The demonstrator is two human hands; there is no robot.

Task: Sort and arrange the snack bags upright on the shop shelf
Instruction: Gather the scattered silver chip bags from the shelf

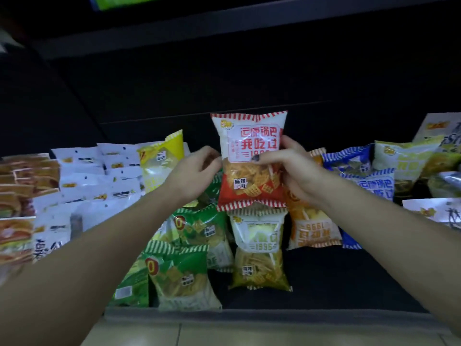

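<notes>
Head view, read left to right along the dark shelf (pixel 324 278): at the far left lie orange-brown packets (pixel 17 196), too blurred to count, then a heap of white packets (pixel 84 181), also beyond counting. One yellow snack bag (pixel 162 161) stands just beside the heap. The left hand (pixel 193 176) has its grip curled against the left edge of one red-and-white snack bag (pixel 250 161); whether it pinches that edge cannot be told. This red bag is upright, held above the middle of the shelf. Below it lie three green snack bags (pixel 182 278) overlapping, and one olive-yellow snack bag (pixel 259 250) flat on its back. The right hand (pixel 291 171) holds the red bag's right edge, grip closed round it, thumb on the front. Under that wrist lies one orange snack bag (pixel 311 231), upside down. Two blue snack bags (pixel 359 171) follow, then pale green bags (pixel 406 161), count unclear.
</notes>
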